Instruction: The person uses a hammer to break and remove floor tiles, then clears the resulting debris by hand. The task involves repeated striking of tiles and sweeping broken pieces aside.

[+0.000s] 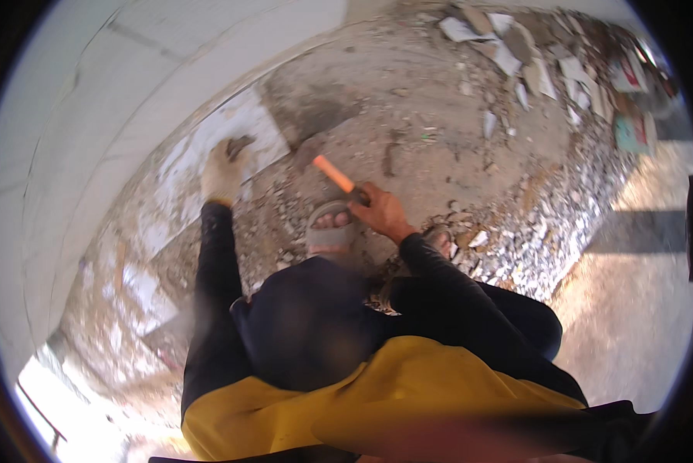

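Observation:
My right hand [385, 212], bare, is wrapped round the dark part of a tool with a bright orange bar-like end [332, 173]. That end points away to the upper left, and my fist hides the rest, so its exact kind does not show. My left hand [223, 171], in a pale work glove, reaches over a white tile [263, 131] on the ground beside the wall. The glove's fingertips look dark and blurred, and whether they grip anything cannot be made out. My sandalled foot [329, 228] is between the two hands.
A pale wall [130, 85] curves along the left. Broken tile pieces [508, 50] lie piled at the far right, with grey rubble [555, 224] spread below them. More whitish slabs [146, 297] lie at the wall's foot. Stone chips cover the ground around my feet.

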